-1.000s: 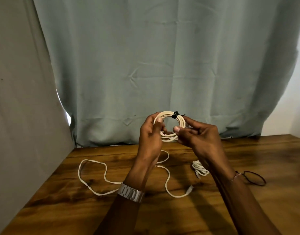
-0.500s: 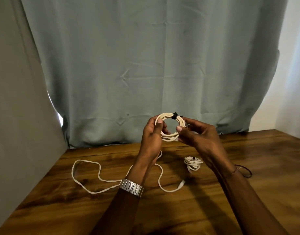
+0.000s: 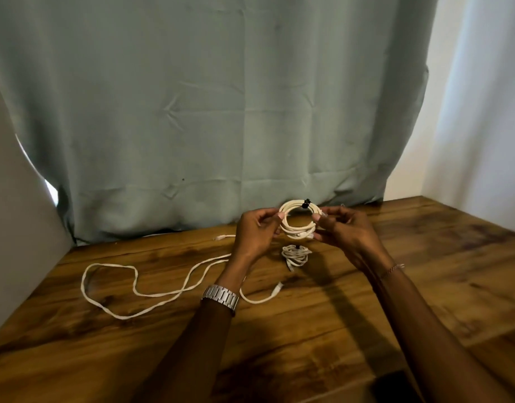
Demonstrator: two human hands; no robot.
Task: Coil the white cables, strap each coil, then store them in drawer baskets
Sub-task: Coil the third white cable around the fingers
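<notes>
Holding strapped coil (image 3: pixel 298 221) upright above bench (image 3: pixel 425 257): left hand (image 3: pixel 257 232) pinching left rim, right hand (image 3: pixel 342 229) pinching right; strap (image 3: pixel 305 203) topside.

I'm at home here, in the corner of a room: a wooden table (image 3: pixel 352 330) pushed up against a pale green curtain (image 3: pixel 206 112) that hangs down to the tabletop, daylight peeking past its left edge, plain white walls (image 3: pixel 483 112) on both sides. Nothing like a shop or workshop.
</notes>
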